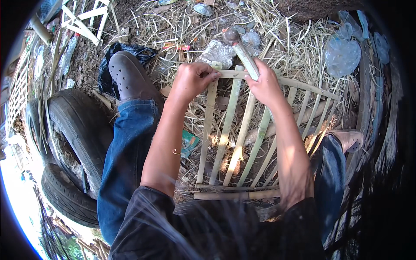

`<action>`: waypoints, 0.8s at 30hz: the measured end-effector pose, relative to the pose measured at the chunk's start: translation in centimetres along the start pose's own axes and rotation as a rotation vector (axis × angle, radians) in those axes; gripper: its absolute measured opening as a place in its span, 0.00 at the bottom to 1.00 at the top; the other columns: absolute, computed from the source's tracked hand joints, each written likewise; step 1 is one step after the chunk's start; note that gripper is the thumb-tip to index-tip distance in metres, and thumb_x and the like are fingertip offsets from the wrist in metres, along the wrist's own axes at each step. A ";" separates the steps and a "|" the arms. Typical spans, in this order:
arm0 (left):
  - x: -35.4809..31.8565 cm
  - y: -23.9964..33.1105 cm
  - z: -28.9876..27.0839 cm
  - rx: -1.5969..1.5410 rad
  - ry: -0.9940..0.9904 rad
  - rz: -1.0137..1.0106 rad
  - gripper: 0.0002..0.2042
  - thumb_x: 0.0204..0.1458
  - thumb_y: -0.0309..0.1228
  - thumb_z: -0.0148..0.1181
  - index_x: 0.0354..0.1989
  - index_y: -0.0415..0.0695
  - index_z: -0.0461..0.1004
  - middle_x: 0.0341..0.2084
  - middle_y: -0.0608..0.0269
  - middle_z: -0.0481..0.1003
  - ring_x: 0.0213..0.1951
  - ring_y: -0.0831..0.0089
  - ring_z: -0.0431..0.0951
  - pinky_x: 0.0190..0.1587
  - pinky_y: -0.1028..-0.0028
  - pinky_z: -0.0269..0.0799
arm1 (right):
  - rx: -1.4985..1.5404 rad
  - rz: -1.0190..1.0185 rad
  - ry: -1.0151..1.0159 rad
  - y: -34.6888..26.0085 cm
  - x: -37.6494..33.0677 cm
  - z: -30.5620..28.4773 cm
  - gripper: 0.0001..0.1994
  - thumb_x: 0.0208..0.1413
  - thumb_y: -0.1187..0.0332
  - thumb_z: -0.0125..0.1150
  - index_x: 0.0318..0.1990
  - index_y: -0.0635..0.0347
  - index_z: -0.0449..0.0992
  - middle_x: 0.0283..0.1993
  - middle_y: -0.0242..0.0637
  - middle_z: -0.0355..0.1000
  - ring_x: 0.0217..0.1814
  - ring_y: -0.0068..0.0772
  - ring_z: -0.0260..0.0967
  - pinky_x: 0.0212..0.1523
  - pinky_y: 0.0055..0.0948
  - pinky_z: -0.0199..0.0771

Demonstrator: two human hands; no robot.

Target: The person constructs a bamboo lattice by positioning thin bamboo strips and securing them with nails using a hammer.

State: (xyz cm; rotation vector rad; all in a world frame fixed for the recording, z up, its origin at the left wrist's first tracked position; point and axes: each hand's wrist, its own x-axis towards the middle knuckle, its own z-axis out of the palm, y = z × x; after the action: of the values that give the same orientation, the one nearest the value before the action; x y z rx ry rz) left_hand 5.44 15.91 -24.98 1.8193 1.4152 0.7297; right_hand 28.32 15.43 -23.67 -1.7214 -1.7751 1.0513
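My right hand point(265, 84) is closed round the pale handle of a hammer point(245, 58), whose dark rounded head points up and away from me. Under it lies a fan-shaped frame of split bamboo slats point(223, 125), spread between my legs. A thin bamboo crosspiece point(299, 83) runs over the slats' far ends. At the crosspiece's left end my left hand point(194, 81) is closed in a pinch, its fingertips against the strip by the leftmost slat. Whatever sits between those fingers is too small or hidden to name.
Old tyres point(80, 125) are stacked at the left beside my leg. A grey rock point(218, 53) lies just past the frame, amid straw-like shavings. Black plastic point(143, 54) lies by my left clog point(130, 74). Clear plastic bags point(342, 54) are at the far right.
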 end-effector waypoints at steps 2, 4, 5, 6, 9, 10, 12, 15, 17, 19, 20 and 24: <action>0.4 0.1 -0.3 0.006 -0.028 -0.015 0.07 0.46 0.29 0.71 0.28 0.38 0.82 0.18 0.61 0.78 0.18 0.81 0.73 0.22 0.75 0.68 | 0.022 0.016 -0.008 -0.2 0.0 0.0 0.12 0.51 0.75 0.60 0.43 0.67 0.70 0.37 0.47 0.74 0.39 0.44 0.74 0.43 0.37 0.71; 0.5 0.0 -0.4 0.011 -0.045 -0.026 0.08 0.46 0.30 0.71 0.28 0.38 0.82 0.17 0.61 0.77 0.17 0.82 0.72 0.22 0.75 0.68 | 0.010 0.051 -0.028 0.1 0.1 0.1 0.16 0.49 0.75 0.61 0.47 0.66 0.70 0.41 0.52 0.73 0.45 0.54 0.72 0.46 0.43 0.70; 0.6 0.0 -0.4 0.014 -0.046 -0.028 0.08 0.46 0.30 0.71 0.28 0.38 0.82 0.16 0.61 0.77 0.17 0.82 0.72 0.22 0.75 0.68 | 0.006 0.066 -0.036 0.3 0.1 0.0 0.19 0.49 0.75 0.62 0.49 0.66 0.70 0.43 0.55 0.72 0.47 0.59 0.71 0.48 0.46 0.70; 0.7 0.0 -0.4 0.017 -0.048 -0.029 0.08 0.46 0.30 0.71 0.28 0.38 0.82 0.16 0.62 0.77 0.17 0.82 0.72 0.21 0.75 0.68 | 0.006 0.076 -0.043 0.2 0.2 0.0 0.19 0.49 0.74 0.62 0.50 0.66 0.70 0.43 0.55 0.72 0.48 0.59 0.71 0.48 0.46 0.70; 0.9 -0.1 -0.6 -0.027 -0.081 -0.107 0.08 0.46 0.31 0.72 0.28 0.39 0.82 0.15 0.62 0.76 0.17 0.82 0.71 0.22 0.75 0.68 | 0.006 0.089 -0.066 0.0 0.3 -0.1 0.19 0.49 0.74 0.62 0.50 0.66 0.69 0.43 0.56 0.72 0.48 0.60 0.71 0.48 0.45 0.70; 0.7 -0.1 -0.8 -0.026 -0.085 -0.122 0.08 0.45 0.31 0.72 0.28 0.39 0.82 0.15 0.62 0.77 0.17 0.83 0.71 0.22 0.75 0.68 | 0.000 0.061 -0.052 0.1 0.3 0.1 0.16 0.50 0.74 0.61 0.47 0.66 0.70 0.40 0.53 0.72 0.43 0.52 0.71 0.45 0.41 0.70; 0.9 0.3 -0.6 -0.034 -0.093 -0.140 0.08 0.45 0.31 0.72 0.28 0.39 0.82 0.15 0.62 0.77 0.17 0.83 0.71 0.23 0.75 0.68 | -0.023 0.007 -0.016 0.5 0.2 -0.1 0.10 0.51 0.75 0.60 0.41 0.65 0.71 0.33 0.45 0.73 0.34 0.38 0.73 0.38 0.34 0.70; 1.0 -0.5 -0.9 -0.010 -0.090 -0.120 0.09 0.44 0.31 0.73 0.28 0.39 0.82 0.14 0.65 0.76 0.18 0.81 0.72 0.24 0.74 0.69 | 0.041 0.104 -0.083 0.0 0.3 -0.3 0.19 0.49 0.73 0.62 0.50 0.66 0.69 0.43 0.57 0.73 0.47 0.59 0.72 0.47 0.45 0.70; 0.7 -0.4 -1.0 0.075 -0.056 -0.026 0.09 0.42 0.31 0.74 0.29 0.40 0.82 0.17 0.66 0.76 0.20 0.79 0.74 0.25 0.74 0.70 | 0.039 0.117 -0.086 -0.1 0.3 -0.2 0.20 0.49 0.73 0.62 0.51 0.66 0.69 0.44 0.57 0.73 0.46 0.58 0.72 0.47 0.45 0.70; 0.9 -0.7 -0.8 0.047 -0.058 0.089 0.13 0.38 0.31 0.76 0.31 0.40 0.82 0.25 0.63 0.77 0.27 0.74 0.77 0.30 0.74 0.72 | 0.035 0.132 -0.087 -0.1 0.2 -0.4 0.20 0.49 0.74 0.62 0.52 0.67 0.69 0.43 0.56 0.73 0.45 0.57 0.73 0.46 0.44 0.71; 1.0 -1.0 -0.7 0.006 -0.020 0.158 0.13 0.38 0.31 0.76 0.32 0.40 0.82 0.26 0.62 0.77 0.28 0.73 0.77 0.31 0.73 0.73 | 0.041 0.129 -0.085 -0.1 0.2 -0.3 0.20 0.49 0.74 0.62 0.51 0.67 0.69 0.43 0.56 0.73 0.45 0.57 0.73 0.46 0.44 0.71; 1.9 -1.6 -0.9 -0.037 0.012 0.361 0.14 0.37 0.31 0.75 0.33 0.38 0.82 0.30 0.58 0.79 0.32 0.68 0.80 0.36 0.70 0.76 | 0.067 0.123 -0.081 0.2 0.3 -0.2 0.20 0.49 0.74 0.62 0.51 0.67 0.69 0.42 0.56 0.73 0.45 0.56 0.73 0.46 0.44 0.72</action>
State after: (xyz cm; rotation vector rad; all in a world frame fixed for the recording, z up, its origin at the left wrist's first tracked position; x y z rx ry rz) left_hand 4.32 18.16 -25.73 2.0690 1.0818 0.9405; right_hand 28.60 15.71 -23.76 -1.7894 -1.6797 1.2345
